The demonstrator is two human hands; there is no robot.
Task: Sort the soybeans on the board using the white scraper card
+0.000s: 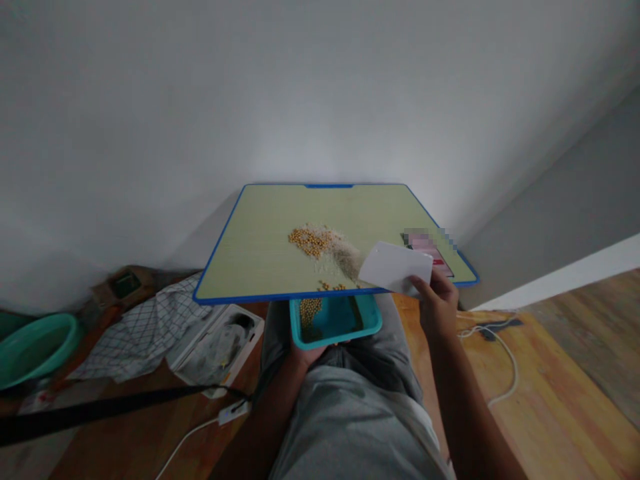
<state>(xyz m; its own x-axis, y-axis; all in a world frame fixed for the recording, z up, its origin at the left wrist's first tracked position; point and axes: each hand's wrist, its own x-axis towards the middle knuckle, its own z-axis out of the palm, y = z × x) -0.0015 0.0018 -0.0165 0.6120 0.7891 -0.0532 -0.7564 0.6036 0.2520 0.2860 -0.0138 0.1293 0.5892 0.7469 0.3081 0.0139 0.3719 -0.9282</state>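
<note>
Right hand (440,293) pinches one white card (395,265) at the tabletop's (255,247) four o'clock. One left hand (307,353) supports one teal basin (345,317) at six; fingers hidden, I cannot tell its grip. Yellow beans (309,241) form three clusters: nine o'clock, six, and inside the basin. One pale grain heap (345,256) lies near centre.

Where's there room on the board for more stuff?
The board looks bare on its left, between the blue edge and yellow beans, and along the back, behind the beans and pale grains. It's crowded in the middle with those piles, at right with the white card, right hand and phone-like thing.
</note>
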